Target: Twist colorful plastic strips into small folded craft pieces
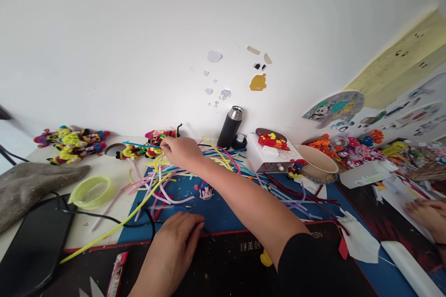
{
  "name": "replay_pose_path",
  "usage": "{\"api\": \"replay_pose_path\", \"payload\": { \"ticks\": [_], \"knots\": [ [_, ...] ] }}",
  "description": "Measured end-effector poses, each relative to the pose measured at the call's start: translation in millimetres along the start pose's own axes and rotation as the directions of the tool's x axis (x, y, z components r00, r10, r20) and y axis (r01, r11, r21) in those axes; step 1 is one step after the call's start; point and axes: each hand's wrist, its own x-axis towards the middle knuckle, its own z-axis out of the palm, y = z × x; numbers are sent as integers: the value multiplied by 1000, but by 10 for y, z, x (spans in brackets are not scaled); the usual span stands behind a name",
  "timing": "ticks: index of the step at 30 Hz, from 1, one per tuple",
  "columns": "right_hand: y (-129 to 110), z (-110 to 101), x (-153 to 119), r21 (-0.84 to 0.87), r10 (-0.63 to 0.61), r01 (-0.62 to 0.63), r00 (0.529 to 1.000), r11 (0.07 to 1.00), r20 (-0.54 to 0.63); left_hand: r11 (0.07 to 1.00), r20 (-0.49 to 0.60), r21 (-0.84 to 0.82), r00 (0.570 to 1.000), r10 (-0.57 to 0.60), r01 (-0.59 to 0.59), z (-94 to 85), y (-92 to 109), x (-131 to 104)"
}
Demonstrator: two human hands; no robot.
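Observation:
My right hand (181,151) reaches across to the back left, its fingers pinched at the end of a thin blue pipe cleaner (141,145). Just behind it lie red, yellow and black chenille figures (156,137). Near the front, my left hand (174,243) rests low over the mat with fingers bent together; a thin dark strand shows by its fingertips, and what they hold is hidden. Loose pastel pipe cleaners (160,185) spread under my right forearm. A small painted face piece with a pink curl (205,191) lies between my hands, near a pen (169,207).
A black thermos (230,127) stands against the wall beside a white device (265,160) and a beige bowl (318,162). At left are a tape roll (78,199), a phone (35,241) and scissors (94,287). Another person's hand (425,216) is at far right.

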Motion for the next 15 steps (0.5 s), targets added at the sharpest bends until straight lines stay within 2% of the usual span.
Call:
{"api": "replay_pose_path", "payload": {
  "ticks": [4, 9, 15],
  "knots": [
    [50, 38, -11, -8, -12, 12, 1000, 1000, 5, 1000, 4, 0, 1000, 8, -8, -5, -19, 3],
    [-46, 188, 31, -41, -51, 54, 996, 998, 74, 1000, -8, 0, 1000, 11, -11, -19, -32, 6],
    [-54, 31, 16, -34, 5, -5, 1000, 999, 24, 1000, -9, 11, 1000, 11, -11, -11, -18, -3]
  ]
}}
